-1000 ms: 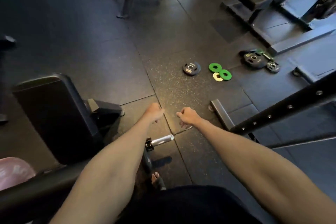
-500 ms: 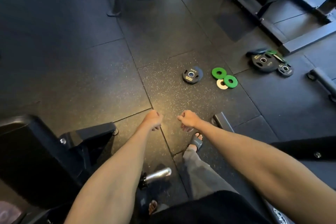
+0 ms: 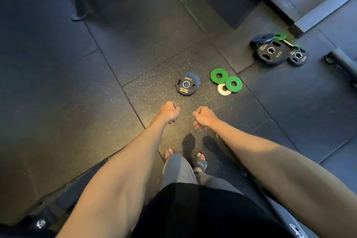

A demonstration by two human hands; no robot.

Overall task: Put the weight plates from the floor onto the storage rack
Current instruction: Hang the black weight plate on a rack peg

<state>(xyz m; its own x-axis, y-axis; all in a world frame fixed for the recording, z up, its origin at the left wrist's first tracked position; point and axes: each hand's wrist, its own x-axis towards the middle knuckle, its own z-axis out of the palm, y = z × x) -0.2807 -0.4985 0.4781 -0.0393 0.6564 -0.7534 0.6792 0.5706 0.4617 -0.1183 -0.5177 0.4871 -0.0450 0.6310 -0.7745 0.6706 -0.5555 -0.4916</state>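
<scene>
I'm closer now; the black plate (image 3: 185, 85) lies just ahead for pickup, left grip (image 3: 168, 111) and right grip (image 3: 205, 117) curled, empty.

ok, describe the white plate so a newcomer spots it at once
Start at the speckled floor tile in mid-frame. Right of its black plate sits a cluster of three small discs. The white plate is the one nearest the person, partly under a green disc; both neighbours are green.
</scene>
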